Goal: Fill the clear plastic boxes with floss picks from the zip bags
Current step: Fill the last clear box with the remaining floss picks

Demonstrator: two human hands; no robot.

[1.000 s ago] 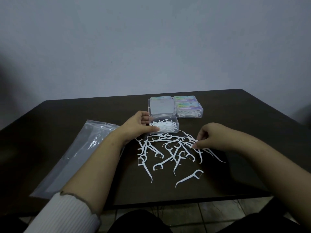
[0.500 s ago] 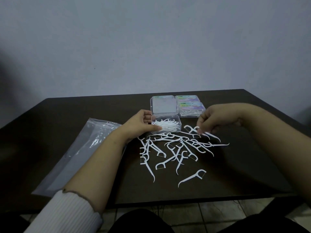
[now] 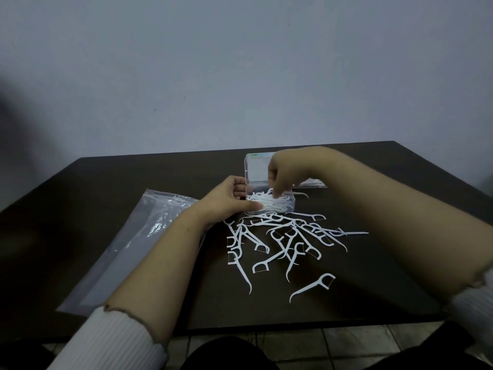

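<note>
Reaching over the open clear box (image 3: 289, 202), the person's right hand (image 3: 286, 173) points its fingers down into the white floss picks heaped inside; the fingertips are bunched together among the picks, though whether they are pinching any I cannot tell from this angle. The left hand (image 3: 229, 202) curls round the box's left side, thumb laid along its near edge and fingers behind, holding it in place on the dark table (image 3: 160, 177).

The box's lid (image 3: 256, 169) stands open at the back, clear plastic with a strip of coloured label along its top edge (the printing is far too small and dim to read). Just behind the right wrist a sliver of another clear box (image 3: 312, 182) shows, with white picks in it; the rest is hidden by the arm.

Nearer the person, just in front of the open box, a loose scatter of floss picks (image 3: 286, 240) lies spread on the table, many crossing one another, and one pick (image 3: 312, 287) lies apart at the near right. To the left, a clear zip bag (image 3: 128, 244) lies flat, its far end crinkled and catching light. White ribbed sleeves (image 3: 106, 340) are pushed up on both forearms.
</note>
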